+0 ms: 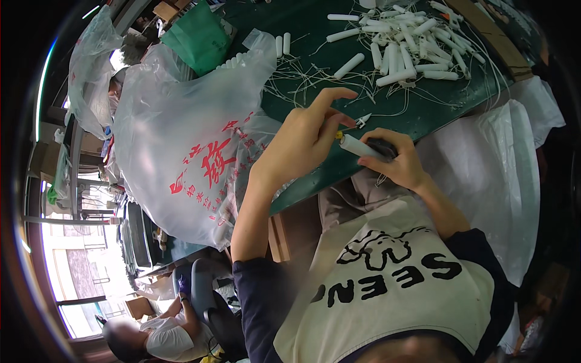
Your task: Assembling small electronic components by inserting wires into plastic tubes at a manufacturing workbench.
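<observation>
My right hand [399,160] is closed round a white cylinder [362,148], with a dark piece [382,147] between its fingers too. The cylinder is tilted, its yellow end [339,135] toward my other hand. My left hand [305,136] is open just to the left, its index finger crooked and well apart from the thumb. Close to that thumb is a small white connector [363,121] with a thin wire; whether they touch I cannot tell.
A heap of white wired cylinders [417,48] covers the far right of the green table [315,181]. A big clear plastic bag [175,151] bulges at the left, near a green bag [198,37]. White sheeting [484,169] hangs at the right. Another person [175,333] sits at the lower left.
</observation>
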Demonstrator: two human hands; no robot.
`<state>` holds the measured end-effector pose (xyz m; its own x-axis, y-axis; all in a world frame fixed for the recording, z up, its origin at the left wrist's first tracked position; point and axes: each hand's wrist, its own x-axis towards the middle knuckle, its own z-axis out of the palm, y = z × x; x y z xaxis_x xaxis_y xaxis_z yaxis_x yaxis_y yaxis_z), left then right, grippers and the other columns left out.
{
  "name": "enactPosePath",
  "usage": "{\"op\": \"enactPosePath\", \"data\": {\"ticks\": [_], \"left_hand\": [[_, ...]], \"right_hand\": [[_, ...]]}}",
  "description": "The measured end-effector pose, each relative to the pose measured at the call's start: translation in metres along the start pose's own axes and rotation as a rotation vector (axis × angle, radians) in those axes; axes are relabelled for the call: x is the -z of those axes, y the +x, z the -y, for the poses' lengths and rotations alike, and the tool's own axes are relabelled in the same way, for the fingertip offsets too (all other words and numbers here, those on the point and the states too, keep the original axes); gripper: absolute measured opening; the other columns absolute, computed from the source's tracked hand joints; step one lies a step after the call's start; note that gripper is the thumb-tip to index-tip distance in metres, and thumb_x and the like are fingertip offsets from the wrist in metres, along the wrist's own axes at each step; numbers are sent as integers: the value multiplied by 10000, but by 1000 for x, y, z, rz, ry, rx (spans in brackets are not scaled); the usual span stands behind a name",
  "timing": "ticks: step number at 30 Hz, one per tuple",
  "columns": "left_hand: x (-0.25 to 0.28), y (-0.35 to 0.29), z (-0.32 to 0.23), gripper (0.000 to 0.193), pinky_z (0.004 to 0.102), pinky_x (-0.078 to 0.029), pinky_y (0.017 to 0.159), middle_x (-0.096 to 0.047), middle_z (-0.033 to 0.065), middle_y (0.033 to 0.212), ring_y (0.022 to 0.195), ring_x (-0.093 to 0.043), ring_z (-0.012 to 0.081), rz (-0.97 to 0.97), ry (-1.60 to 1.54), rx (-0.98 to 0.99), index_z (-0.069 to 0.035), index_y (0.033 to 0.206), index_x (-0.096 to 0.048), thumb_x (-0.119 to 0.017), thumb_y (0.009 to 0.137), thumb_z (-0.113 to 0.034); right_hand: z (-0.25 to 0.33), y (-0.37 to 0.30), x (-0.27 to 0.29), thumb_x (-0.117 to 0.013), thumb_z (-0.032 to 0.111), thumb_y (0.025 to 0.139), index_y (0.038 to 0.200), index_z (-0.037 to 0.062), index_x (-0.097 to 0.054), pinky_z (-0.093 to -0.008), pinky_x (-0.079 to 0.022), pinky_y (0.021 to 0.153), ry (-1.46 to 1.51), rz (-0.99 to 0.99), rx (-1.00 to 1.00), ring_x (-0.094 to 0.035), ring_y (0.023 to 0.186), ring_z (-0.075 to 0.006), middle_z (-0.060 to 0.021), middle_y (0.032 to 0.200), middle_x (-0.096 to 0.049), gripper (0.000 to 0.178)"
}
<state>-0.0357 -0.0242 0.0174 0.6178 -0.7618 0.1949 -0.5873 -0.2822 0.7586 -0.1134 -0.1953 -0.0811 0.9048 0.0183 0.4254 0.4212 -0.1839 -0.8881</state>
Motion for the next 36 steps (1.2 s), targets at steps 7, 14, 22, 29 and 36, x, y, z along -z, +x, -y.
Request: {"op": "enactPosePath", "data": {"ticks": [7, 14, 22, 29, 36], "left_hand": [[-3, 0, 0, 278, 333, -481, 597, -656, 159, 787, 655, -641, 288, 117, 91, -3, -45, 1143, -469, -489, 868, -71], [-16, 9, 64, 311, 269, -451, 602, -636, 124, 914, 656, -558, 171, -115, -132, 205, -47, 1117, -532, -585, 837, -172], [-18, 4, 87, 154, 318, -456, 737, -627, 109, 860, 823, -574, 243, 102, 606, 99, -49, 835, -660, -661, 756, -182], [-8, 10, 55, 154, 233, -439, 713, -636, 75, 770, 757, -587, 119, 61, 36, 317, -13, 839, -645, -638, 799, -162], [-15, 2, 33, 164, 202, -457, 674, -609, 44, 829, 748, -561, 85, 81, -702, 443, 0, 894, -617, -636, 831, -150]], "right_hand": [[0, -2, -3, -778, 127, 670, 911, 24, -602, -241, -435, 601, -116, 23, 61, -556, 666, -149, -59, 794, -599, 316], [-18, -13, 4, -767, 141, 687, 896, 17, -596, -233, -431, 612, -65, -134, 76, -552, 660, -137, -62, 790, -596, 297], [-21, -21, 10, -720, 99, 729, 931, 4, -588, -197, -433, 585, -45, -194, -33, -549, 639, -63, -30, 767, -596, 259], [-25, -23, 13, -720, 83, 724, 919, 3, -588, -197, -434, 564, -87, -210, -28, -558, 625, -64, -32, 750, -593, 249], [-17, -18, 12, -724, 69, 713, 903, -1, -585, -200, -416, 565, -99, -197, 49, -532, 607, -64, -32, 745, -590, 246]]}}
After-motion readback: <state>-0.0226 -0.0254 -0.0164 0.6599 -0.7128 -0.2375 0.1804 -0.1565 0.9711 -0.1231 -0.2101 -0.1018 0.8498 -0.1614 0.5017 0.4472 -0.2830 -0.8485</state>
